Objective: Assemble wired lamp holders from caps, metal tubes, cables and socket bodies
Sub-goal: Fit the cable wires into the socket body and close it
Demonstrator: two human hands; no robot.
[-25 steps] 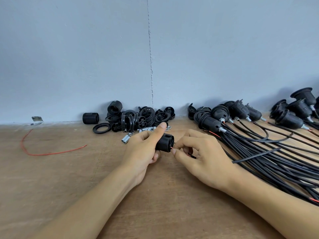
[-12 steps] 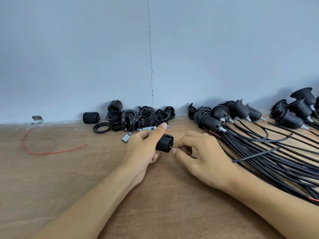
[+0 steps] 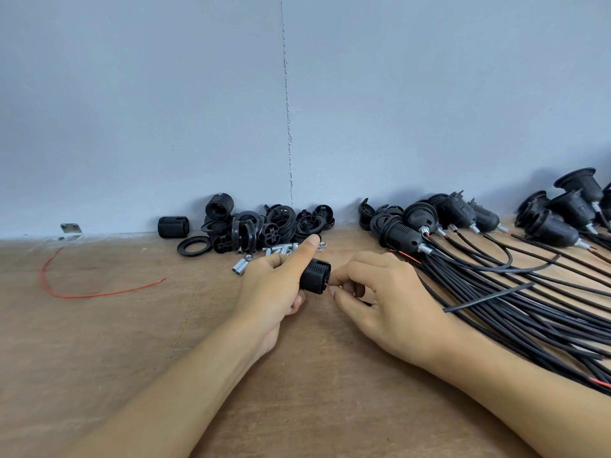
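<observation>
My left hand grips a black ribbed socket body just above the wooden table, its index finger stretched out over the top. My right hand pinches a thin red wire end at the socket's right face; a black cable runs under its palm and is mostly hidden. Behind the hands lies a heap of black caps and rings, with short metal tubes and nuts in front of it.
Several assembled lamp holders with long black cables fan across the right side of the table. A loose red wire lies at the left. A single socket body and a metal bracket sit by the blue wall.
My right hand's fingertips have closed in against the socket's face. The left hand and socket have hardly moved.
</observation>
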